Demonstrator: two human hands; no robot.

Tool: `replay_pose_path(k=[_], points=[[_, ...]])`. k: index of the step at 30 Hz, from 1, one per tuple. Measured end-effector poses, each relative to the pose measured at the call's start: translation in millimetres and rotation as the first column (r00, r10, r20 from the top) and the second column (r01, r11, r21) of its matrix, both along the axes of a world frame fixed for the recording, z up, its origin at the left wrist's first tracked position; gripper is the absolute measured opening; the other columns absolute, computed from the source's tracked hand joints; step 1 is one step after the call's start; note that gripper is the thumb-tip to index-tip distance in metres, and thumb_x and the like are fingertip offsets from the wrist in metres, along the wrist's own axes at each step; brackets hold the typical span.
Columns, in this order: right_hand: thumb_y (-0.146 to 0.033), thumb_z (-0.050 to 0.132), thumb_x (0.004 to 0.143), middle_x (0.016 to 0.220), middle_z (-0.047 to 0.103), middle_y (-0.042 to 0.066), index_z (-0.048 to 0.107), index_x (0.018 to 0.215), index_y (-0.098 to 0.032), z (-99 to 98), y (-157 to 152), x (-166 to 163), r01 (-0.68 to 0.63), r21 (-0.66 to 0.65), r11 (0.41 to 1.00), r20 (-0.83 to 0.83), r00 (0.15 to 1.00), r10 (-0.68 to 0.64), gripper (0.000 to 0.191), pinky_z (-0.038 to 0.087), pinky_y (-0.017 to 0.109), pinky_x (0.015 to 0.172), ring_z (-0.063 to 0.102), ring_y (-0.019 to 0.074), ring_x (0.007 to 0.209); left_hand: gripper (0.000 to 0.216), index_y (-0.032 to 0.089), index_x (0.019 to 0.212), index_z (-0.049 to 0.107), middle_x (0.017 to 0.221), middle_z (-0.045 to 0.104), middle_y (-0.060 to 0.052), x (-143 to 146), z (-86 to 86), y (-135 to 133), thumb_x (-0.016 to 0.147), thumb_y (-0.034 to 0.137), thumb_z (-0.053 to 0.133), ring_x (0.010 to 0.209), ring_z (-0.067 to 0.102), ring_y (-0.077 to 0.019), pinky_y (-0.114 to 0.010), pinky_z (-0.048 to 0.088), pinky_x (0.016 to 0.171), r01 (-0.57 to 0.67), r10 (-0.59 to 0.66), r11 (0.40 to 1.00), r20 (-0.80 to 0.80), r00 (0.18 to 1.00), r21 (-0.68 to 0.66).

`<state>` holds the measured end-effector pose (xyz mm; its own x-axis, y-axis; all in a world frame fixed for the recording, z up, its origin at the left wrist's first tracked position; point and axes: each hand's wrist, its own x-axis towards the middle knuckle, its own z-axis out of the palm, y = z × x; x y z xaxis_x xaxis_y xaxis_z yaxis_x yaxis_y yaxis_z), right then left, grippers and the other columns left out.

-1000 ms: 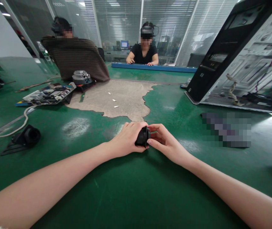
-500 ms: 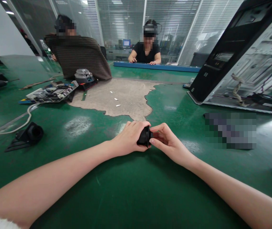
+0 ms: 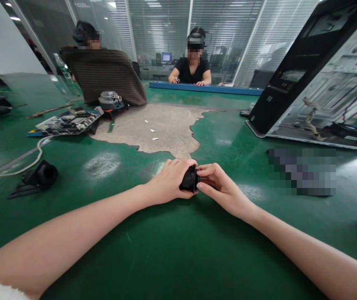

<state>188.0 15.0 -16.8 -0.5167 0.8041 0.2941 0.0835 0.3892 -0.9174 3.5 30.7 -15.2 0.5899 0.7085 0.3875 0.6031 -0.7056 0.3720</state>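
Note:
My left hand (image 3: 169,181) is wrapped over a small round black part (image 3: 189,179) that rests on the green table (image 3: 172,250) in the middle of the view. My right hand (image 3: 220,187) meets it from the right, with thumb and fingers pinched on the part's right end. Both hands are closed on it, and most of the part is hidden under my left fingers.
An open computer case (image 3: 319,79) lies at the right. A circuit board (image 3: 64,123), a grey fan unit (image 3: 109,100), a white cable (image 3: 25,160) and a black bracket part (image 3: 39,177) sit at the left. Two people sit at the far side. A worn bare patch (image 3: 156,129) marks the table's middle.
Both hands keep their grip on the black part; my right fingers have shifted slightly on its end. The view has barely moved.

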Motion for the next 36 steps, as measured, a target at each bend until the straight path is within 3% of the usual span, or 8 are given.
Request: replay_pose_path(k=[7, 15, 20, 29, 36], points=[[-0.022, 0.053, 0.080, 0.105, 0.051, 0.005, 0.040, 0.107, -0.023, 4.8, -0.4, -1.1, 0.045, -0.067, 0.997, 0.078, 0.996, -0.040, 0.030, 0.050, 0.039, 0.084, 0.057, 0.0171, 0.094, 0.055, 0.021, 0.110, 0.034, 0.107, 0.052, -0.005, -0.3, -0.7, 0.6, 0.066, 0.037, 0.062, 0.097, 0.050, -0.0234, -0.036, 0.033, 0.081, 0.000, 0.000, 1.000, 0.001, 1.000, 0.017], [-0.023, 0.054, 0.081, 0.103, 0.050, 0.003, 0.044, 0.100, -0.024, 1.2, -2.0, -0.5, 0.005, 0.017, 1.000, 0.034, 0.999, -0.005, 0.021, 0.048, 0.038, 0.088, 0.055, 0.0165, 0.098, 0.056, 0.021, 0.110, 0.033, 0.107, 0.052, -0.005, -0.5, 1.1, -0.1, 0.065, 0.034, 0.063, 0.097, 0.050, -0.0231, -0.036, 0.034, 0.081, -0.004, 0.004, 1.000, -0.020, 1.000, 0.002], [-0.023, 0.051, 0.082, 0.098, 0.051, 0.003, 0.043, 0.099, -0.024, 1.2, -1.0, -2.0, 0.028, -0.016, 0.999, 0.038, 0.999, -0.028, 0.019, 0.052, 0.036, 0.080, 0.057, 0.0156, 0.090, 0.055, 0.022, 0.110, 0.033, 0.108, 0.052, -0.005, 0.1, 0.8, -0.6, 0.066, 0.036, 0.063, 0.098, 0.051, -0.0233, -0.037, 0.033, 0.082, -0.010, 0.010, 1.000, -0.015, 1.000, 0.007], [-0.022, 0.052, 0.081, 0.102, 0.054, 0.005, 0.041, 0.107, -0.023, 3.4, -0.9, -0.4, 0.031, -0.062, 0.998, 0.093, 0.995, -0.025, 0.028, 0.049, 0.040, 0.086, 0.057, 0.0172, 0.094, 0.056, 0.021, 0.111, 0.032, 0.106, 0.052, -0.005, -0.1, 0.1, 0.3, 0.066, 0.036, 0.062, 0.097, 0.051, -0.0227, -0.036, 0.034, 0.081, -0.003, 0.003, 1.000, -0.008, 1.000, 0.022], [-0.022, 0.054, 0.081, 0.105, 0.050, 0.004, 0.043, 0.102, -0.024, -0.2, -2.3, -0.6, 0.009, 0.031, 0.999, 0.032, 0.999, -0.010, 0.024, 0.048, 0.038, 0.089, 0.054, 0.0167, 0.100, 0.055, 0.022, 0.111, 0.033, 0.107, 0.052, -0.005, 0.2, 1.2, -0.3, 0.065, 0.033, 0.062, 0.097, 0.050, -0.0225, -0.036, 0.033, 0.082, -0.001, 0.001, 1.000, -0.008, 1.000, -0.005]])
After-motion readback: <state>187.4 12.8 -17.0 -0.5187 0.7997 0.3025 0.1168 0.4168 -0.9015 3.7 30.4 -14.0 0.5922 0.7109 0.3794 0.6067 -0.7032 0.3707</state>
